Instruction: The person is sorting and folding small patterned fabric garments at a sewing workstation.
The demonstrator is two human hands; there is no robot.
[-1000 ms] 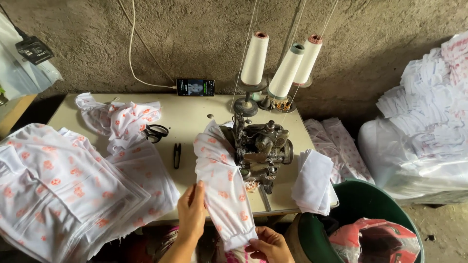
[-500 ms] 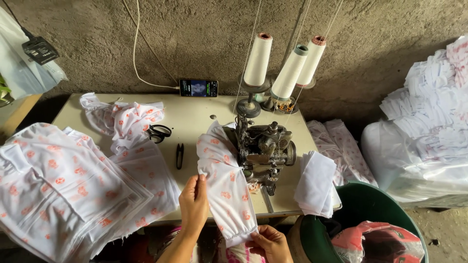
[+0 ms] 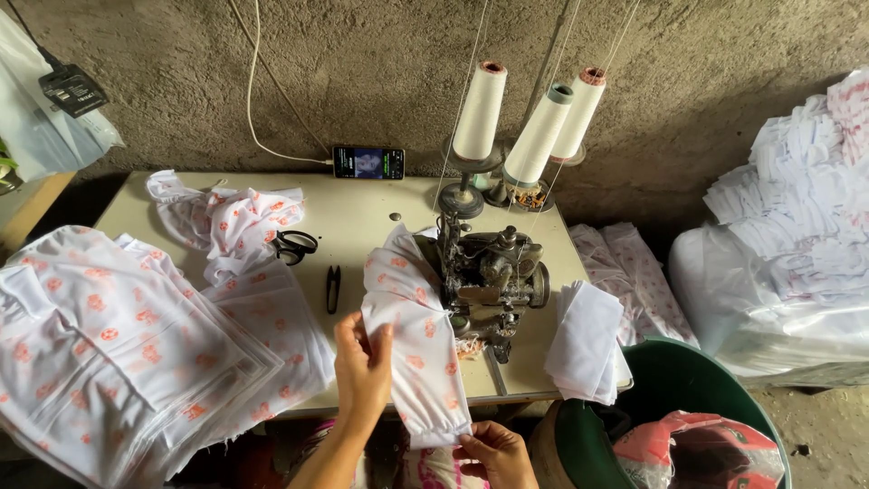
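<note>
Both hands grip a white fabric piece [image 3: 412, 335] dotted with orange-red motifs, left hand [image 3: 362, 367] pinching its edge, right hand [image 3: 493, 450] its gathered hem.

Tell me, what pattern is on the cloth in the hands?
White cloth with small orange-red flower-like prints, seen from the head view.

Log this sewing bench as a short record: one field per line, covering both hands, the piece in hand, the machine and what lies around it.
left hand: pinches the left edge of the printed fabric piece
right hand: holds the piece's lower end
fabric piece: white with orange print, running from the sewing machine down toward the person
thread cones: three, white, behind the machine
table: scissors, thread snips, phone
left: stack of printed garments
right: white cloth stack, green bin
</note>
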